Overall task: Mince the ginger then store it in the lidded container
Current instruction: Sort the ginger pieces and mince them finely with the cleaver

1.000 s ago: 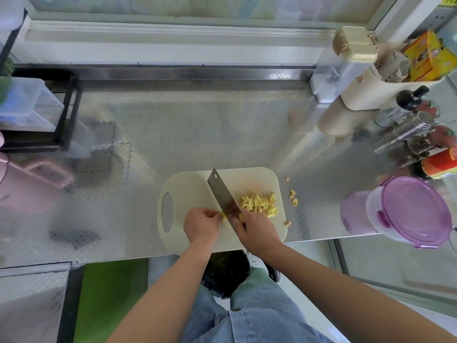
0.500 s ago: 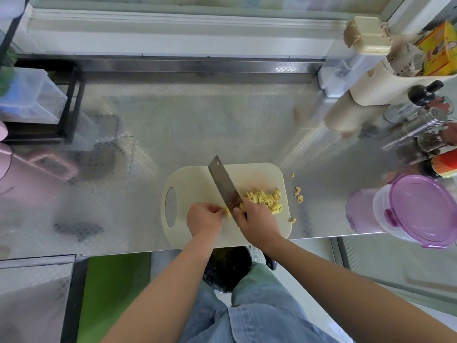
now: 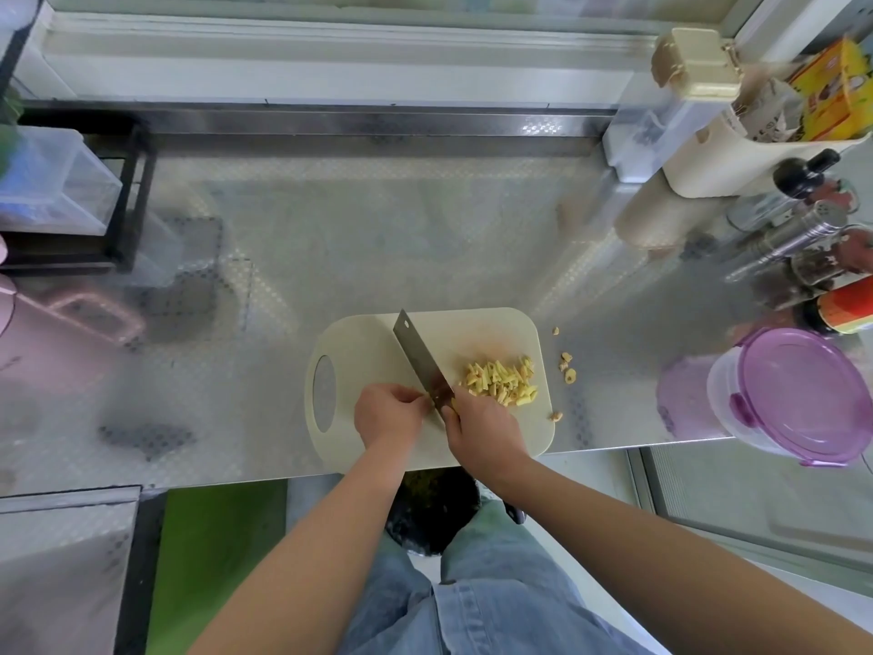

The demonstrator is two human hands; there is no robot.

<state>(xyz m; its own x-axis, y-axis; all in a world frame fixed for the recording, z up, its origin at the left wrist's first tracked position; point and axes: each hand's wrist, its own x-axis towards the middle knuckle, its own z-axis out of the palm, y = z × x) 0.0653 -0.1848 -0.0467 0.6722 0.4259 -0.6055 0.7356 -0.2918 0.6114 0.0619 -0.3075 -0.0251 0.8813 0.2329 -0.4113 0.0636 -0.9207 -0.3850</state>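
A cream cutting board lies at the counter's front edge. On its right half sits a pile of yellow ginger pieces. My right hand grips the handle of a steel cleaver, whose blade points away and to the left. My left hand has its fingers curled at the blade's left side, pinching a small bit of ginger that is mostly hidden. A clear container with a purple lid stands at the right, lid on.
A few ginger bits lie on the metal counter right of the board. Bottles and shakers crowd the far right. A pink jug and a black rack with a clear box stand at the left.
The cleaver blade has gone up and come down again close to my left fingers. The camera view has shifted a little; the ginger pile stays in place.
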